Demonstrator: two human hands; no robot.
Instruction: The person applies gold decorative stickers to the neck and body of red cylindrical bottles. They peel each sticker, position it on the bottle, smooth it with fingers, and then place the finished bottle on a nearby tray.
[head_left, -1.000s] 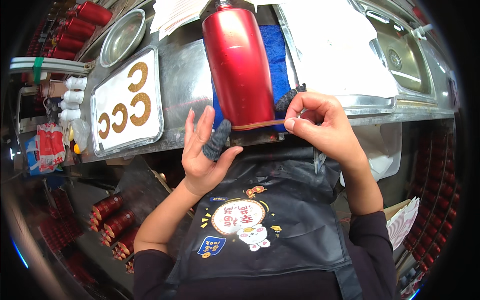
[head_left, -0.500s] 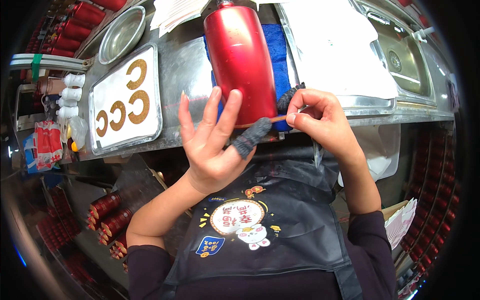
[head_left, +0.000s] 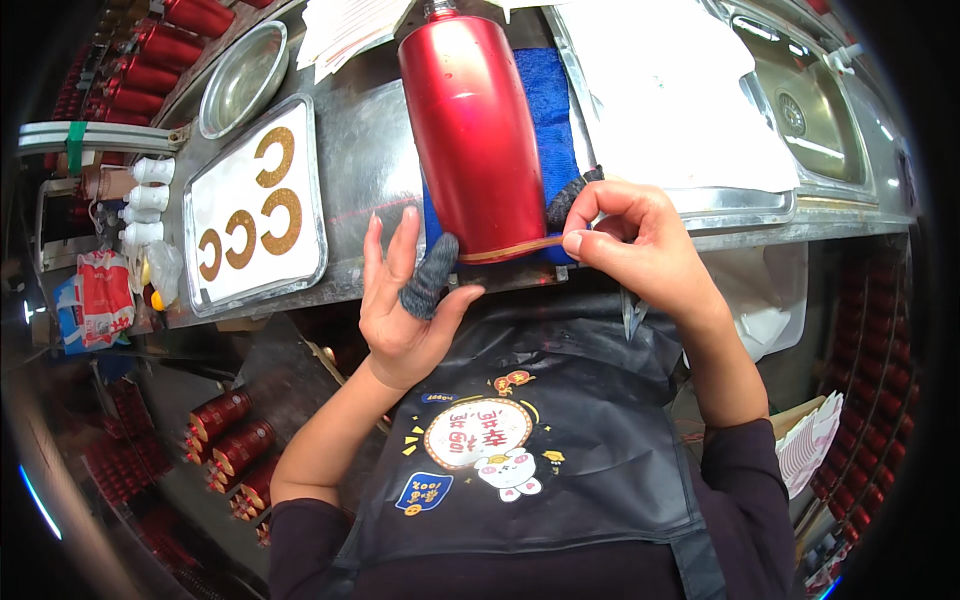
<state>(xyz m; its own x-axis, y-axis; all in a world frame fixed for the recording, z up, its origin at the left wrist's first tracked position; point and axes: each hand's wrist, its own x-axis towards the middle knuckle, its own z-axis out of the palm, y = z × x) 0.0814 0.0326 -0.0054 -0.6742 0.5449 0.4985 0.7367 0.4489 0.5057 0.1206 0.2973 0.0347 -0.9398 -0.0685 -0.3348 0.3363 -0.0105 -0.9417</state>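
The gold strip [head_left: 510,250] is pinched between thumb and forefinger of the right hand [head_left: 640,250] at the base of the red bottle [head_left: 475,130], which lies on a blue cloth [head_left: 548,110] on the steel counter [head_left: 375,150]. The left hand [head_left: 405,305] is spread open, its grey-sleeved finger pressed against the bottle's base. To the left, gold C-shaped pieces [head_left: 270,190] are held in a white tray [head_left: 305,250]; beyond it, a steel bowl [head_left: 240,80] is seen.

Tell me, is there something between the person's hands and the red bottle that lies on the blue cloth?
Nothing visible stands in the way. The left hand presses its grey-covered thumb against the bottom end of the red bottle. The right hand pinches the gold strip that runs around that end. The blue cloth lies only underneath.
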